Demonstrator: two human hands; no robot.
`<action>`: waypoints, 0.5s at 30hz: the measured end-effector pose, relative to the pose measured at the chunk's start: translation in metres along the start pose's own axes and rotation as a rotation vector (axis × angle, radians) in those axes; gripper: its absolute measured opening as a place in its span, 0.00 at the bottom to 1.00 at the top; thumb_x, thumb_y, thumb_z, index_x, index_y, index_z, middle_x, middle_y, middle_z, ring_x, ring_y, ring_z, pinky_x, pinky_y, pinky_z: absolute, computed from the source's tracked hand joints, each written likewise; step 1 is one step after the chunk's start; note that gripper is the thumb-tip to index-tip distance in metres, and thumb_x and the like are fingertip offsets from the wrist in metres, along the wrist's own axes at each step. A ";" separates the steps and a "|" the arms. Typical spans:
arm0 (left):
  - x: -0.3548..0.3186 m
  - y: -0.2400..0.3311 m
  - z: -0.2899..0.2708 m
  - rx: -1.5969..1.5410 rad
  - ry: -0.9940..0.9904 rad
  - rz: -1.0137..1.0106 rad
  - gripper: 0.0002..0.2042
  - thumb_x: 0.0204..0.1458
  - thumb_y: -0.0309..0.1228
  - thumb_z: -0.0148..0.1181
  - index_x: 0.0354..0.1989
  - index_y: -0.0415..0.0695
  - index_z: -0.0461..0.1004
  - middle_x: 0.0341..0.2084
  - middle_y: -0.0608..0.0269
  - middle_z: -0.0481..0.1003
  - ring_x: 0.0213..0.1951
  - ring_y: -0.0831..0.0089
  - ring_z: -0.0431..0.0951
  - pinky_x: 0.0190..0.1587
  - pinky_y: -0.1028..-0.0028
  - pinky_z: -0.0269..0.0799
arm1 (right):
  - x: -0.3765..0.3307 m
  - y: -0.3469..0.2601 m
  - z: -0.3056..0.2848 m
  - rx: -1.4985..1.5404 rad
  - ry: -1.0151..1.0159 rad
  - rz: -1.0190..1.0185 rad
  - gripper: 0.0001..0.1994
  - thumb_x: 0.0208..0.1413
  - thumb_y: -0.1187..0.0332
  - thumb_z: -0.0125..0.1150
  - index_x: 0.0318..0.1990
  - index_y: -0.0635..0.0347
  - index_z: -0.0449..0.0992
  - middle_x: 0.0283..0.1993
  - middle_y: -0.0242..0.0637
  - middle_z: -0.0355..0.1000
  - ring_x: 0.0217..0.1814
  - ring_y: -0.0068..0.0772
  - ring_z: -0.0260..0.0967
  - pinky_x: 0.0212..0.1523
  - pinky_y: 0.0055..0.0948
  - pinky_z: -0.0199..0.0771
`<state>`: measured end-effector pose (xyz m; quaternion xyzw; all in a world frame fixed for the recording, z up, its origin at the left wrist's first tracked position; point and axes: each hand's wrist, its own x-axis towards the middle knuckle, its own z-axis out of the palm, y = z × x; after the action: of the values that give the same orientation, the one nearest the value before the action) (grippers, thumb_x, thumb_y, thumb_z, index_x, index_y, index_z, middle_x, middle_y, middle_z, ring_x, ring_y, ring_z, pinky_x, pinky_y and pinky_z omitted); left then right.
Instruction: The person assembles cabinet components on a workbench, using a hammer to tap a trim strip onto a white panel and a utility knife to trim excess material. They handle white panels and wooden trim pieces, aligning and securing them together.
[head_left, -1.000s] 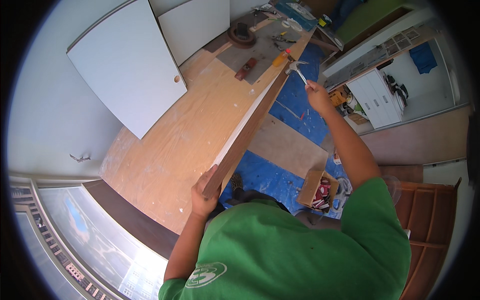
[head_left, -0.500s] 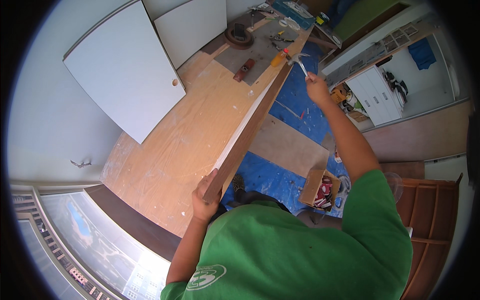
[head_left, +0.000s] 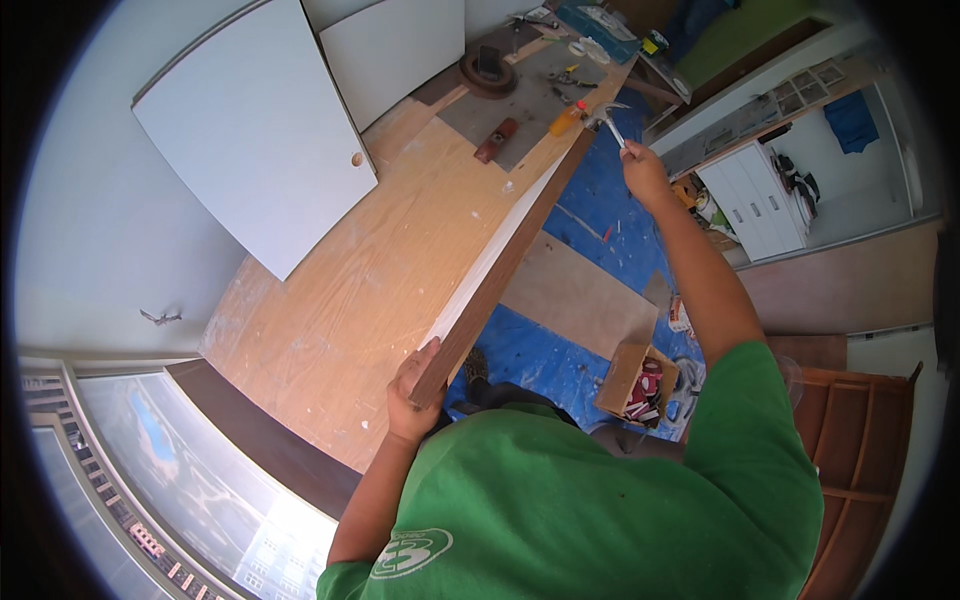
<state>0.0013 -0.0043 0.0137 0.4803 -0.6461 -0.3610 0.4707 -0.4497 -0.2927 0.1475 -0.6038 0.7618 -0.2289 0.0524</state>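
A long dark brown board (head_left: 500, 268) with a pale strip along one side lies along the edge of the wooden worktable (head_left: 330, 330). My left hand (head_left: 412, 385) is closed round its near end, thumb on the pale side. With my arm stretched out, my right hand (head_left: 643, 172) grips a claw hammer (head_left: 614, 129) by its handle. The hammer's head is close to the far end of the board; whether they touch I cannot tell. Just beyond the head lies a bottle (head_left: 566, 118) of orange-yellow liquid with a red cap.
On the table are a reddish-brown hand plane (head_left: 496, 141), a round brown piece (head_left: 488, 75) with a phone on it, and pliers (head_left: 570, 78). White panels (head_left: 255, 140) lean at the wall. Blue sheeting (head_left: 540, 345) covers the floor, with an open cardboard box (head_left: 630, 380) on it.
The view has shifted slightly. The hammer's head has turned a little near the board's far end. My left hand keeps its hold on the near end.
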 end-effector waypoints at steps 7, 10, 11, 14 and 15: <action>-0.001 0.001 0.000 -0.009 -0.004 -0.014 0.22 0.57 0.22 0.63 0.61 0.35 0.76 0.52 0.46 0.82 0.51 0.55 0.85 0.55 0.67 0.79 | 0.001 -0.011 -0.010 0.083 -0.074 0.144 0.20 0.71 0.59 0.55 0.62 0.61 0.78 0.47 0.53 0.82 0.46 0.48 0.81 0.49 0.37 0.77; -0.002 0.000 0.000 -0.029 -0.011 -0.031 0.22 0.57 0.22 0.64 0.61 0.35 0.76 0.53 0.46 0.82 0.51 0.55 0.85 0.55 0.67 0.78 | -0.004 -0.013 -0.006 -0.008 -0.101 0.115 0.21 0.71 0.60 0.55 0.64 0.61 0.77 0.49 0.53 0.82 0.48 0.47 0.81 0.51 0.37 0.76; -0.003 -0.001 0.000 -0.040 -0.012 -0.035 0.22 0.57 0.22 0.64 0.61 0.35 0.76 0.53 0.47 0.82 0.51 0.56 0.85 0.55 0.67 0.78 | -0.004 -0.014 -0.006 -0.070 -0.134 0.115 0.21 0.71 0.60 0.55 0.65 0.62 0.76 0.50 0.53 0.81 0.49 0.47 0.80 0.52 0.36 0.76; -0.003 -0.003 0.001 -0.054 -0.024 -0.064 0.21 0.57 0.22 0.64 0.61 0.35 0.76 0.53 0.47 0.82 0.52 0.57 0.85 0.56 0.68 0.78 | -0.004 -0.022 -0.013 -0.007 -0.011 0.007 0.18 0.71 0.60 0.56 0.56 0.65 0.80 0.40 0.47 0.81 0.37 0.41 0.80 0.40 0.36 0.78; -0.003 -0.003 0.002 -0.061 -0.016 -0.049 0.21 0.57 0.22 0.64 0.61 0.35 0.76 0.53 0.47 0.82 0.52 0.57 0.85 0.57 0.68 0.77 | -0.004 -0.025 -0.017 0.091 -0.061 0.092 0.16 0.71 0.59 0.56 0.52 0.65 0.79 0.36 0.44 0.79 0.33 0.39 0.77 0.35 0.35 0.76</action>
<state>0.0010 -0.0020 0.0097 0.4785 -0.6267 -0.3958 0.4708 -0.4323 -0.2882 0.1722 -0.5719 0.7755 -0.2421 0.1133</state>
